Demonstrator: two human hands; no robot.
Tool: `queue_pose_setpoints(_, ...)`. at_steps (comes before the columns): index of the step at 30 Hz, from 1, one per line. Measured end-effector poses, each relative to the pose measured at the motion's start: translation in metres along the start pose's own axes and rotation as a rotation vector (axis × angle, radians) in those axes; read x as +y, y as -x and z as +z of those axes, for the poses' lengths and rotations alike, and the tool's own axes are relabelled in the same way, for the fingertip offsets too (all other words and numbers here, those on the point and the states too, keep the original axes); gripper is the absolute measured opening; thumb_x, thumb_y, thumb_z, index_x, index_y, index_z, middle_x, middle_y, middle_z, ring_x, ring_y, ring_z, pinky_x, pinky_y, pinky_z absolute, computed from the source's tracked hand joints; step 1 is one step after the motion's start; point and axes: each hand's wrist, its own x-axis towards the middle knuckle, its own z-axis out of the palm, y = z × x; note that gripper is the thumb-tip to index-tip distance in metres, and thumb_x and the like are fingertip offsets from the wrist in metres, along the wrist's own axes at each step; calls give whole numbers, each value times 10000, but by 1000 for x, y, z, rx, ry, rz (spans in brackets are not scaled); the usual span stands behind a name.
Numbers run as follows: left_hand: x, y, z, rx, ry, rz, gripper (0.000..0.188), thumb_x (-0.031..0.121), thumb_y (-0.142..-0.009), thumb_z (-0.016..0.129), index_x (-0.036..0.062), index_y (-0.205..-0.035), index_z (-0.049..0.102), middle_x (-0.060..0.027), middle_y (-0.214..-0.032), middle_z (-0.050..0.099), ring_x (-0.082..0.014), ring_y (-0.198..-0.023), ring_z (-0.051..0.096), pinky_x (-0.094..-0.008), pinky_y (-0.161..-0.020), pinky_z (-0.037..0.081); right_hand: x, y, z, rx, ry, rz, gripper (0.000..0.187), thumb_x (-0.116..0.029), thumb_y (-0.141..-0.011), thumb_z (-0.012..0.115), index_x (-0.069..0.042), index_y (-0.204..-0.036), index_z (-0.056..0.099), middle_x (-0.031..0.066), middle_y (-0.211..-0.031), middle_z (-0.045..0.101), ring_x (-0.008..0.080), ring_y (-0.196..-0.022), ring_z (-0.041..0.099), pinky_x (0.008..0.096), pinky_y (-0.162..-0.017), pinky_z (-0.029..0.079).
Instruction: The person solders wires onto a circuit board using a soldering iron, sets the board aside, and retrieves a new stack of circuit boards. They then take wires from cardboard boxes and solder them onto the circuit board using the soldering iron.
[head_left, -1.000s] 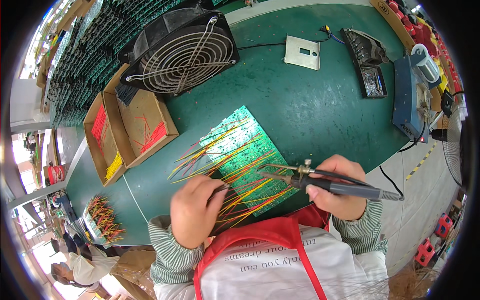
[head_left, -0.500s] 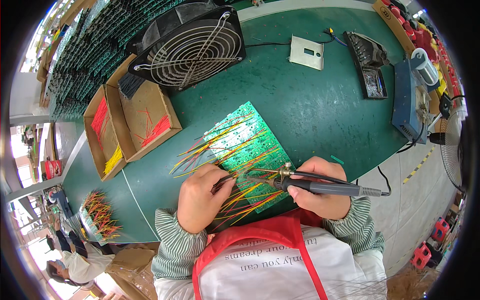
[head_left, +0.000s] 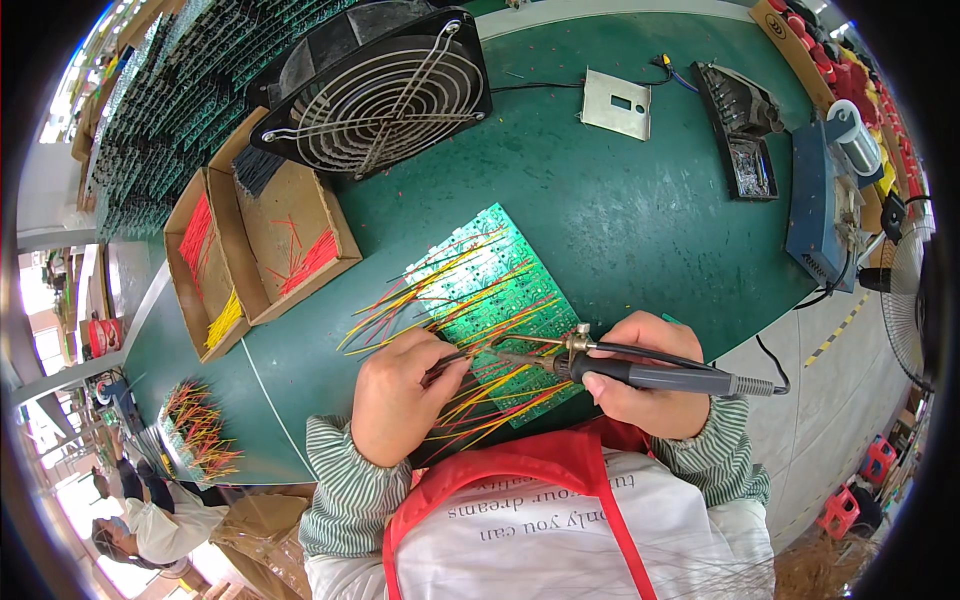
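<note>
A green circuit board panel [head_left: 535,290] lies on the green table in front of me. Red, yellow and black wires [head_left: 400,295] stick out from it, most of them trailing to the left. My right hand [head_left: 650,375] is closed around a soldering iron [head_left: 650,375] with a brass-coloured feed fitting [head_left: 578,340] near its tip. The tip points left, over the board's middle. Close to it, my left hand [head_left: 405,395] pinches dark thin wire ends above the board's left edge. The exact contact between tip and wire is too small to tell.
Cardboard trays [head_left: 350,240] of red, yellow and black wires stand at the left, beside a large black fan [head_left: 385,110]. Another wired board [head_left: 200,430] lies at the far left. A soldering station [head_left: 815,200], an iron stand [head_left: 740,110] and a metal plate [head_left: 616,104] are at the right.
My right hand and the soldering iron have shifted slightly to the right. My left hand keeps its pinch in nearly the same place, and the board has hardly moved.
</note>
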Motion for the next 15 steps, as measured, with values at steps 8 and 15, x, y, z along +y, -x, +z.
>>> queue_pose_setpoints(8, -6, 7, -16, 67, -24, 89, 111, 49, -771, 686, -28, -840, 644, -114, -753, 614, -225, -633, 589, -306, -575, 464, -2, 5, -6, 31, 26, -29, 190, -75, -727, 720, -25, -831, 569, 35, -667, 628, 95, -535, 590, 231, -492, 441)
queue_pose_setpoints(15, 14, 7, -8, 167, -141, 67, 108, 101, -778, 676, 37, -852, 631, -114, -738, 609, -306, -670, 610, -372, -614, 491, 0, 11, -11, 84, -7, 42, 184, -86, -735, 719, -15, -828, 576, 20, -638, 603, 69, -545, 558, 213, -508, 428)
